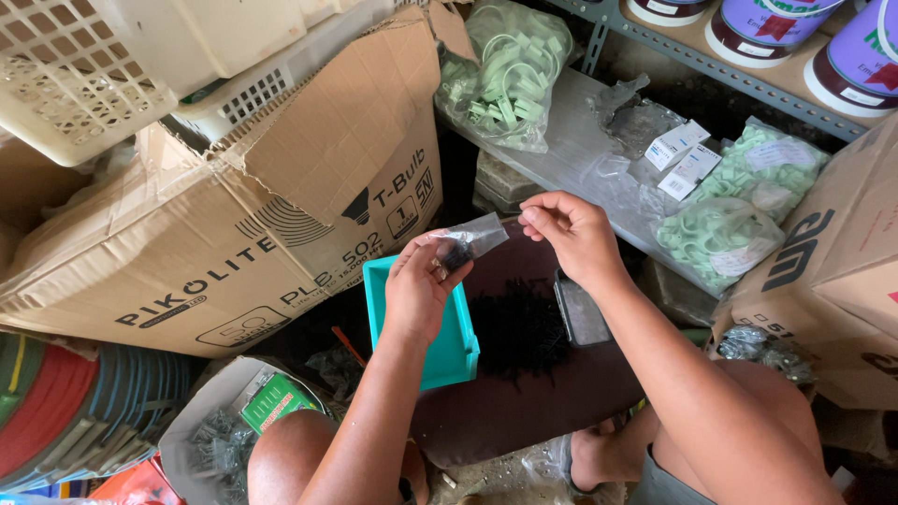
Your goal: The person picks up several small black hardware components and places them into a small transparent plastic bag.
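The left hand [418,288] pinches a small clear plastic bag [472,240] holding dark bits; the right hand [572,234], fingers closed, grips its far-right corner. Beneath them lie a teal tray [440,360] and a pile of black screws [517,329] on a maroon cushion [524,402]. A cardboard box [234,224] stands left.

Bare forearms, no sleeves. Ring on a finger of left hand [416,290]. Grey-green shorts at lower right. Bare knees, bare foot.
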